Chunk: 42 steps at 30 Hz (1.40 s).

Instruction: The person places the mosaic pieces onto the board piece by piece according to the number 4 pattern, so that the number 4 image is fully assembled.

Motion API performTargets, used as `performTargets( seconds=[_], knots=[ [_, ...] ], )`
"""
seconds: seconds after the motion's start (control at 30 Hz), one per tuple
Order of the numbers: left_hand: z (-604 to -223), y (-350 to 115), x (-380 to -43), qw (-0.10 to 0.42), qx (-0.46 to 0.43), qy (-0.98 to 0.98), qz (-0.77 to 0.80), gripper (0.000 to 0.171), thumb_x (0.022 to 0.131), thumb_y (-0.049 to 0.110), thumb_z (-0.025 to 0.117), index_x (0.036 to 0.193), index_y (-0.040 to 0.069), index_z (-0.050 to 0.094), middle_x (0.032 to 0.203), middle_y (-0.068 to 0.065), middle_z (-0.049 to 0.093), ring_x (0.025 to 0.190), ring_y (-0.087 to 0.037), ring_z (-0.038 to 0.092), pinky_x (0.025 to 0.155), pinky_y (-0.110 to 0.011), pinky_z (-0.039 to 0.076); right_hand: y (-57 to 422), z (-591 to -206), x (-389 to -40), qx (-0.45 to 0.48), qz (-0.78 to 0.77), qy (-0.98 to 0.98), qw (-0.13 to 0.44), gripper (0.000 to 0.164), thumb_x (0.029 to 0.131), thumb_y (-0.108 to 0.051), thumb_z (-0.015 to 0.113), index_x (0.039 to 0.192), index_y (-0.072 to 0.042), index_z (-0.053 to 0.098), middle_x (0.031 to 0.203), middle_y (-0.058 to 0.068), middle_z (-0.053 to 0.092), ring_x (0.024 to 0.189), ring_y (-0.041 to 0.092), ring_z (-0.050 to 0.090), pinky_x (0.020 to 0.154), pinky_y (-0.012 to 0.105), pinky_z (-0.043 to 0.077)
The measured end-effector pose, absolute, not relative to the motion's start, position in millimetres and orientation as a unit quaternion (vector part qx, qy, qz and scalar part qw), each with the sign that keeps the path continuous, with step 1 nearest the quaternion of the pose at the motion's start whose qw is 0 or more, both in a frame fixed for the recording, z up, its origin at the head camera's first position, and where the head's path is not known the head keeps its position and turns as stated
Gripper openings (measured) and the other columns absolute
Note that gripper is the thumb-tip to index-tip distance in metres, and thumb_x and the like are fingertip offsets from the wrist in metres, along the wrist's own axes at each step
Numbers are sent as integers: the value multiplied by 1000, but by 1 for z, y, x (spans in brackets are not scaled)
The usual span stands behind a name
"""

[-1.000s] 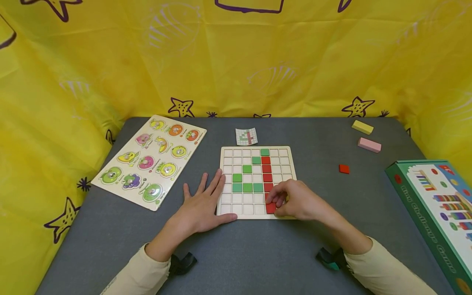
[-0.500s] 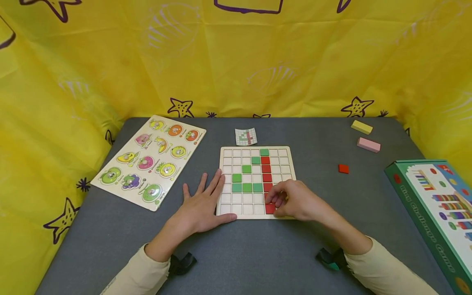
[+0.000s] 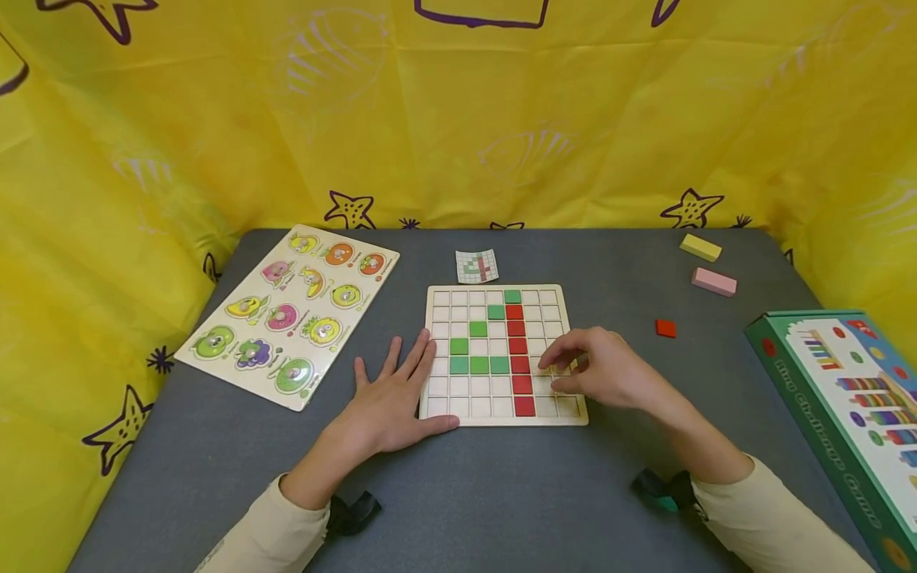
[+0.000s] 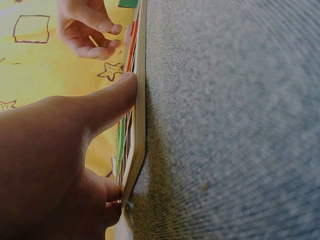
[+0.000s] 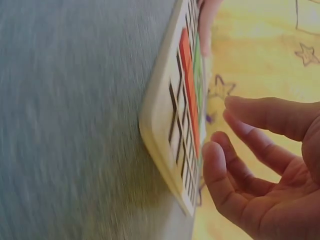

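Note:
A pale wooden grid board lies mid-table, holding a column of red square tiles and several green tiles in its cells. My left hand rests along the board's left side, fingers spread. Its thumb touches the front edge in the left wrist view. Over the right part of the board hovers my right hand; in the right wrist view its fingers are loosely bent with nothing between them and the thumb. Behind the board is a small pattern card printed with a similar grid.
One loose red tile sits right of the board. Farther back lie a yellow block and a pink block. A green game box occupies the right edge. At left is a fruit puzzle board.
My right hand has let go of the bottom red tile and moved up and right, uncovering the lower end of the red column. The left hand has stayed in place.

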<state>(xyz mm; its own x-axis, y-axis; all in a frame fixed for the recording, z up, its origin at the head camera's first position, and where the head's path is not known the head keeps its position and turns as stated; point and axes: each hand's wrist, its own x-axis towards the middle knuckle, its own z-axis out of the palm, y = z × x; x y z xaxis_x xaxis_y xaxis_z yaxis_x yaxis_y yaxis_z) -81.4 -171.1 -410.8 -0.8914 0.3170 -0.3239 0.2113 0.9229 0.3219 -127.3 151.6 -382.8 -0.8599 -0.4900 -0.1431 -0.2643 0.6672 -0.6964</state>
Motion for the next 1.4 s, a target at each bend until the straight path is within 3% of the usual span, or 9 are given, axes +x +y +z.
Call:
performTargets(
  seconds=[0.27, 0.57, 0.77, 1.07, 1.4],
  knots=[
    [-410, -172, -81, 187, 139, 963, 135, 114, 89, 76, 63, 169, 19, 6, 177, 4, -7, 163, -38, -3, 113, -85, -1, 187, -377, -142, -166, -345, 915, 125, 23, 85, -7, 84, 108, -10, 80, 106, 8, 75, 94, 23, 68, 77, 28, 57],
    [-411, -172, -81, 192, 134, 962, 138, 114, 88, 77, 63, 169, 19, 7, 177, 4, -8, 163, -38, -4, 113, -85, -2, 232, -374, -159, -118, -311, 939, 82, 27, 87, -12, 83, 113, -11, 79, 113, 14, 75, 100, 28, 69, 79, 31, 52],
    [-411, -172, -81, 192, 134, 962, 139, 114, 88, 77, 63, 169, 19, 7, 177, 4, -7, 163, -38, -4, 113, -85, -3, 258, -377, -169, -83, -307, 944, 93, 31, 88, -14, 82, 118, -8, 77, 115, 18, 73, 100, 28, 65, 74, 28, 50],
    [-412, -171, -81, 192, 135, 962, 140, 114, 88, 77, 63, 169, 20, 7, 177, 4, -8, 163, -38, -5, 113, -85, -2, 286, -389, -177, -41, -338, 933, 118, 38, 92, -11, 79, 127, 1, 71, 121, 21, 70, 88, 14, 61, 71, 22, 51],
    [-412, -171, -82, 190, 134, 962, 140, 114, 88, 77, 63, 169, 20, 6, 177, 4, -8, 163, -37, -5, 113, -85, -2, 302, -394, -182, -25, -337, 928, 157, 44, 90, -6, 75, 132, 5, 67, 127, 27, 68, 93, 20, 59, 73, 24, 50]
  ],
)
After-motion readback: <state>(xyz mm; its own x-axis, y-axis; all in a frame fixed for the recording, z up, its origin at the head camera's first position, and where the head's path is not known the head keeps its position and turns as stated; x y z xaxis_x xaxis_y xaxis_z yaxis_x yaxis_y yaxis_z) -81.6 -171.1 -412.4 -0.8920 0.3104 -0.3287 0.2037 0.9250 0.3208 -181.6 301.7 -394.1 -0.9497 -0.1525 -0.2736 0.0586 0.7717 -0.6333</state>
